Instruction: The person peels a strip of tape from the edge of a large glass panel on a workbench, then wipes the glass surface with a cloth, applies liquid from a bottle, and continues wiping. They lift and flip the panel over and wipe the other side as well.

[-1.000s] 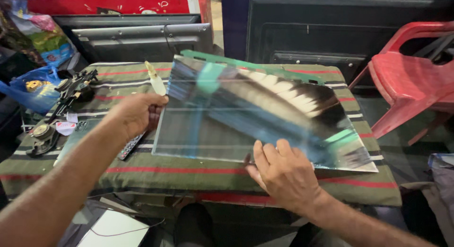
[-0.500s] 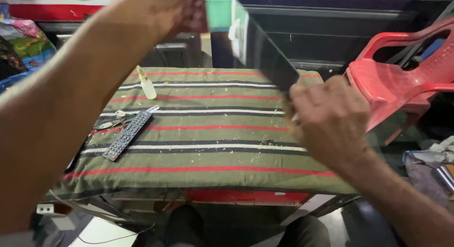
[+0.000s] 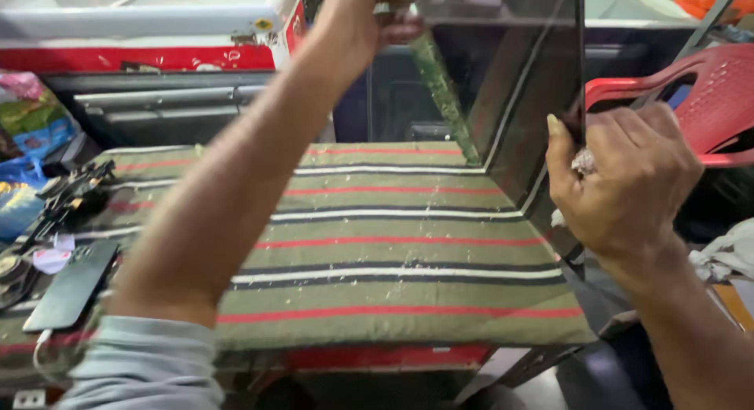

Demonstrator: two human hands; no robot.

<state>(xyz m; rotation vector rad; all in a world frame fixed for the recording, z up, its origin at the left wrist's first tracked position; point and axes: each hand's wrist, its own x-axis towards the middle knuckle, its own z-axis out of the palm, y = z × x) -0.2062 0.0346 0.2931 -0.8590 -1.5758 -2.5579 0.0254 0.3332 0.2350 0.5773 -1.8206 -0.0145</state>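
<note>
A large, dark, glossy rectangular panel is held upright over the striped table. The left hand fingers are clamped at 12 o'clock, the right hand at 3 o'clock. It seems stiff, fragile, slippery; edges are the best hold.

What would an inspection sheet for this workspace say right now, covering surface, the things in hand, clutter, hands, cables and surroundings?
Surface: striped cloth covers the table, speckled with pale crumbs.
Job's things: glossy panel held upright, off the cloth.
Clutter: dark phone and black tools at the left edge.
Hands: left hand grips the panel's top; right hand grips its side edge with a crumpled wad.
Cables: white cable at the phone.
Surroundings: red plastic chair, red-and-white cabinet.
</note>
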